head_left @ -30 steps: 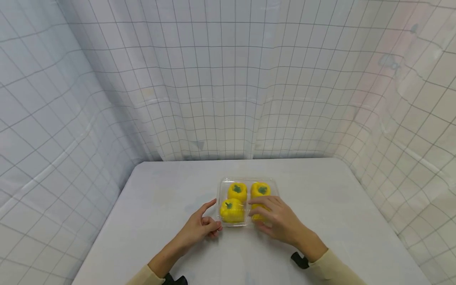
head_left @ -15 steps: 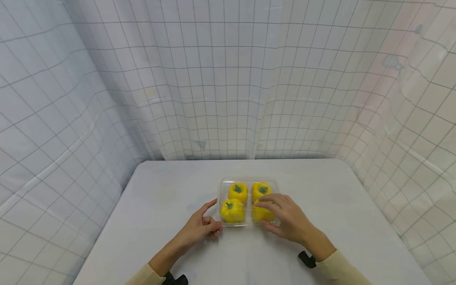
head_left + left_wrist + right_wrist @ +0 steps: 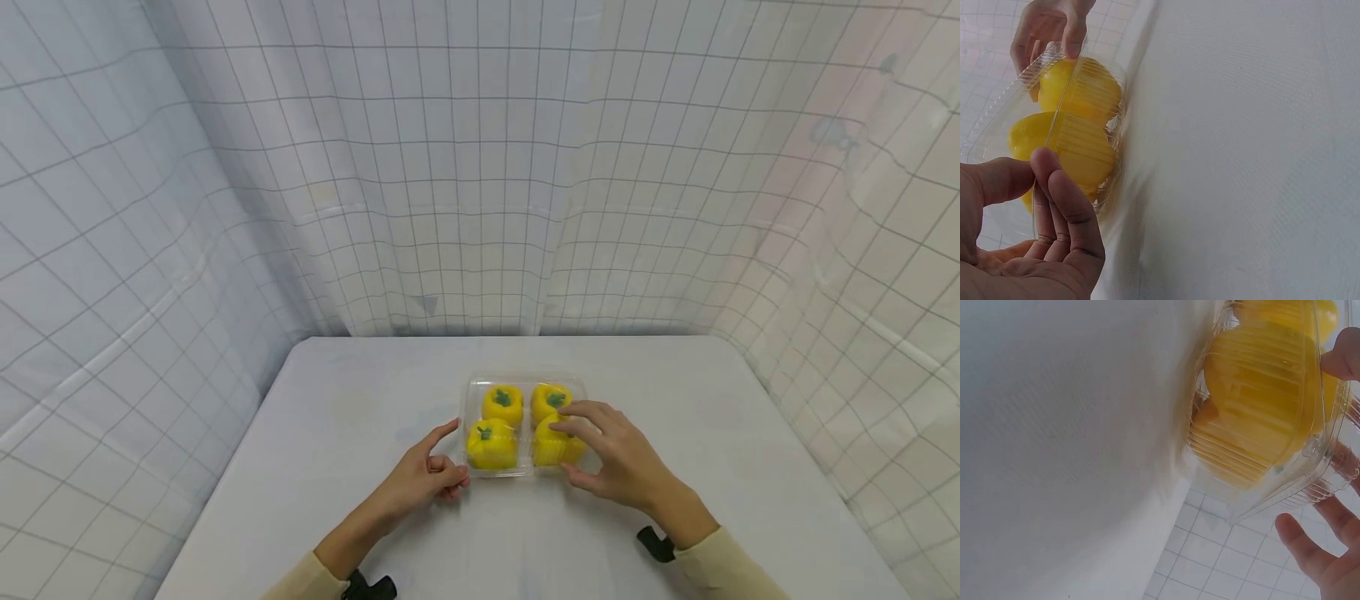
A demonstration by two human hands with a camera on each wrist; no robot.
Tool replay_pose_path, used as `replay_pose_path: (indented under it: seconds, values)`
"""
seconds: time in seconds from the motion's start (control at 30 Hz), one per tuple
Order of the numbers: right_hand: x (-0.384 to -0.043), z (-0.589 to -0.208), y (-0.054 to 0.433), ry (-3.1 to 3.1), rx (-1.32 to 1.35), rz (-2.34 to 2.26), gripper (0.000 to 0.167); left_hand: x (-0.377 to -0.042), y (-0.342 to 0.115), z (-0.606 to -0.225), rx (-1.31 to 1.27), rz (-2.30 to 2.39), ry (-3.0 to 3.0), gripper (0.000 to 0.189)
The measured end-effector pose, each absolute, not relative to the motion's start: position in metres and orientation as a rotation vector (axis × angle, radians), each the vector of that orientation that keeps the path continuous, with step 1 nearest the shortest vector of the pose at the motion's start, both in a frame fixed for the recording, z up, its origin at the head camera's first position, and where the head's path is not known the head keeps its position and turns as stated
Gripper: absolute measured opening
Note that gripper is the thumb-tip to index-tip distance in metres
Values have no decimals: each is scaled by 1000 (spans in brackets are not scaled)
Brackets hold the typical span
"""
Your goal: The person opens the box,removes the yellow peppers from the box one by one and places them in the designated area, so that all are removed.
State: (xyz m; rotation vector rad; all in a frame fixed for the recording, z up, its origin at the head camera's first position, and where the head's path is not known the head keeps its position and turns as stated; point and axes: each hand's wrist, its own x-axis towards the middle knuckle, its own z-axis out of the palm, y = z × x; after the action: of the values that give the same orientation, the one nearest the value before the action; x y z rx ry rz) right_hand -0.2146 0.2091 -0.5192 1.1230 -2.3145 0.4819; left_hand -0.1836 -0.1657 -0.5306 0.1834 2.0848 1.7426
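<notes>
A clear plastic box (image 3: 527, 454) with ridged sides rests on the white table, holding several yellow bell peppers (image 3: 491, 444) with green stems. At its front left corner, my left hand (image 3: 423, 479) pinches the rim between thumb and fingers, the index finger reaching along the left side. My right hand (image 3: 622, 454) is at the front right, its fingers spread over the right pepper (image 3: 551, 446). In the right wrist view, the right thumb (image 3: 1342, 356) meets the box's rim while the other fingers stand loosely spread around the corner.
The white table (image 3: 360, 400) runs out on all sides of the box. White curtains with a grid pattern (image 3: 480, 167) hang behind and along both sides. A black wrist mount (image 3: 656, 543) sits at the right sleeve, another (image 3: 371, 587) at the left.
My right hand has slid to the right along the box's front, uncovering more of the front right pepper. The left hand keeps its hold on the left corner.
</notes>
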Motion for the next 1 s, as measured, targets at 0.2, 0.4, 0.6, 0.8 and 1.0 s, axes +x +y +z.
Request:
replay_pose_path:
  seconds: [0.2, 0.4, 0.6, 0.8, 1.0]
  values:
    - [-213, -520, 211, -2347, 1121, 504, 64, -183, -166, -529, 183, 1747, 2069, 90]
    - [-213, -520, 212, -2376, 1131, 510, 63, -184, -167, -530, 184, 1746, 2067, 88]
    - [-213, -519, 212, -2380, 1139, 511, 63, -184, -168, -532, 194, 1752, 2061, 89]
    - [-213, -519, 211, -2387, 1147, 529, 65, -184, -168, -535, 217, 1755, 2072, 91]
    - [-214, -520, 211, -2348, 1172, 528, 68, -184, -168, -535, 220, 1754, 2082, 90]
